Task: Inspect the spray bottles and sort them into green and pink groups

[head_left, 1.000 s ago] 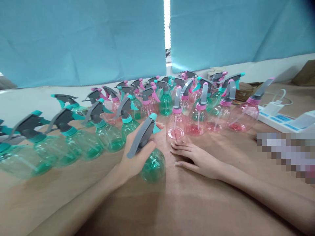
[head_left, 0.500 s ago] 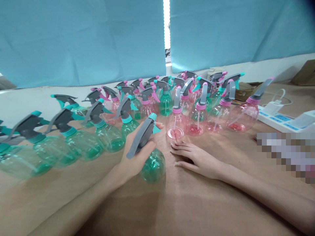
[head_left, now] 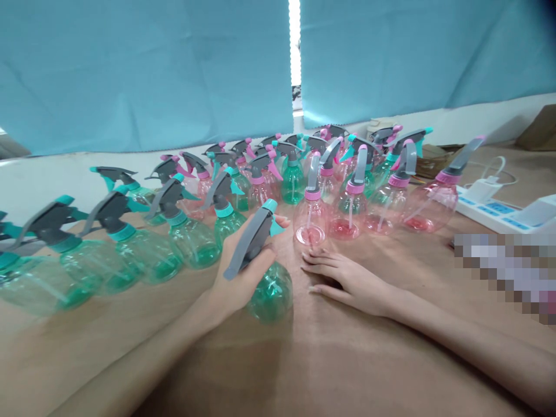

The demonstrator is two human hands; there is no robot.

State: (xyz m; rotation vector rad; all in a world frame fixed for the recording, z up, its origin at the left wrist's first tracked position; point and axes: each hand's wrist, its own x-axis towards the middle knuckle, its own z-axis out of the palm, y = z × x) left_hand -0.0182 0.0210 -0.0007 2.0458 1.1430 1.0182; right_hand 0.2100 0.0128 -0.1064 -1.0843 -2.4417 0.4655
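My left hand (head_left: 241,272) is wrapped round the neck of a green spray bottle (head_left: 273,292), below its grey and teal trigger head. The bottle stands on the brown tabletop (head_left: 330,370), and the hand hides its collar. My right hand (head_left: 347,278) lies palm down on the table with fingers stretched out and holds nothing. Its fingertips are just in front of a pink spray bottle (head_left: 309,223). To the left of my left hand stands a green spray bottle (head_left: 195,243) with a teal collar.
Several green spray bottles (head_left: 152,255) line the left side, with more pink and green ones behind. Further pink bottles (head_left: 428,208) stand at right. A white power strip (head_left: 490,211) with plugs lies beyond them. Blue sheeting (head_left: 152,69) covers the back.
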